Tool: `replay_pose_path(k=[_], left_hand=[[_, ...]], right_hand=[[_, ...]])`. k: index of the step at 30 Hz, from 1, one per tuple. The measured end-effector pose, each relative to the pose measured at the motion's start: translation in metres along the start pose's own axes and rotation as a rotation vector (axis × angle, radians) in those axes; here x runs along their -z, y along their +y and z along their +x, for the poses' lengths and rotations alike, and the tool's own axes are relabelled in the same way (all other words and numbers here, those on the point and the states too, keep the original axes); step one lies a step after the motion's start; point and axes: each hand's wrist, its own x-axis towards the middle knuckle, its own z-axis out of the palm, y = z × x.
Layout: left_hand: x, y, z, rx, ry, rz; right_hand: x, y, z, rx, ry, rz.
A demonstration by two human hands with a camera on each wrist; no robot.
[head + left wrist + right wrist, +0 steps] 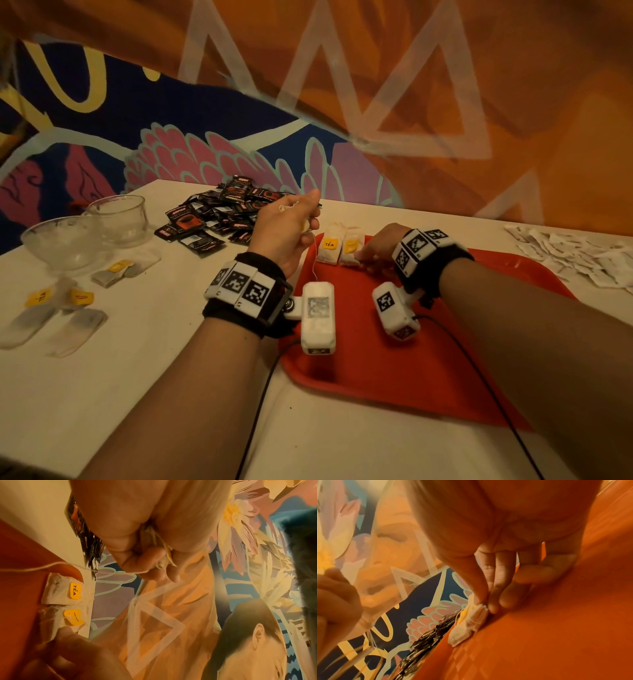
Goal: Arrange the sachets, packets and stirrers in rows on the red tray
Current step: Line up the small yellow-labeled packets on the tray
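Note:
A red tray (376,377) lies on the white table. Two tea bags with yellow tags, one (329,246) beside the other (350,248), lie side by side at the tray's far left corner. My right hand (363,258) pinches the near corner of the right-hand tea bag (469,622) between thumb and forefinger. My left hand (308,212) is raised over the tray's far left edge, fingers curled round a bunched tea-bag string (163,555). The loose string (314,257) hangs towards the tray; its bag is hidden.
A heap of black sachets (219,216) lies beyond the tray's left corner. White packets (582,260) are spread at the right. Two glass bowls, one (65,240) in front of the other (120,216), and several loose tea bags (51,308) sit at the left. Black cables (260,394) trail from my wrists.

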Motion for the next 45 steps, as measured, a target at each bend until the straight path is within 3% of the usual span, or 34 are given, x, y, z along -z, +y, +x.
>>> replay_pose_path(k=[9, 12, 17, 21, 25, 32, 35, 39, 45], left_hand=[[-0.002, -0.001, -0.003, 0.103, -0.068, -0.026], [-0.004, -0.002, -0.004, 0.161, -0.112, -0.071], [-0.006, -0.001, -0.007, 0.246, -0.163, -0.205], [-0.01, 0.0, -0.01, 0.25, -0.182, -0.248], [-0.011, 0.003, -0.014, 0.239, -0.258, -0.238], [-0.012, 0.0, -0.019, 0.199, -0.417, -0.175], [-0.015, -0.002, -0.021, 0.186, -0.45, -0.162], [-0.023, -0.007, -0.024, 0.13, -0.421, -0.044], [-0.022, -0.008, -0.024, 0.038, -0.342, 0.127]], right_hand=[[0.009, 0.005, -0.004, 0.021, -0.005, 0.048], [0.015, 0.009, -0.007, 0.163, 0.052, 0.07], [0.02, 0.004, -0.037, 0.464, -0.011, 0.402], [0.018, 0.003, -0.062, 0.753, 0.136, 0.252], [0.01, 0.005, -0.078, 0.886, 0.283, 0.042], [0.016, 0.009, -0.077, 0.834, 0.367, 0.031], [0.02, 0.011, -0.069, 0.756, 0.318, 0.122], [0.02, 0.014, -0.066, 0.732, 0.211, 0.199], [0.024, 0.015, -0.066, 0.703, 0.23, 0.343]])
